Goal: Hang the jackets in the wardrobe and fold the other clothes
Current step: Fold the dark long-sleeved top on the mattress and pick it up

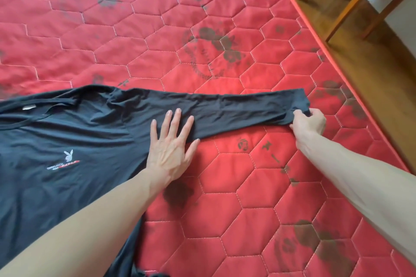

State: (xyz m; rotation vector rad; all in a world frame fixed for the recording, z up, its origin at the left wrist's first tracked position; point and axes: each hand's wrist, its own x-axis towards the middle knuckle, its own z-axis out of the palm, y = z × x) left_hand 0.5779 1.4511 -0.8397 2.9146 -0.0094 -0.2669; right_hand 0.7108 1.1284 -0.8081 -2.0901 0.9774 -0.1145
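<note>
**Sleeve stretched taut, cuff close to the mattress edge**

Our two forearms fill the bottom of the view, reaching out over the red quilted mattress (pixel 225 18). We have the black long-sleeved shirt (pixel 67 137) lying face up on the left side of the bed, its rabbit logo (pixel 68 156) showing on the chest. Our left hand (pixel 172 150) lies flat with fingers straight and spread, pressing the fabric where the sleeve (pixel 213 110) meets the body. Our right hand (pixel 309 122) has its fingers curled around the cuff, pinching it and drawing the sleeve out straight to the right.

From here we judge the main risk is slippage: if the left palm eases off while the right pulls, the whole shirt could drag sideways and wrinkle again near the collar. Creases already show at the shoulder, and folding over them would set a crooked line. The cuff sits near the mattress edge, beside the wooden chair legs (pixel 351 2); let go carelessly, it could slide toward the floor.
</note>
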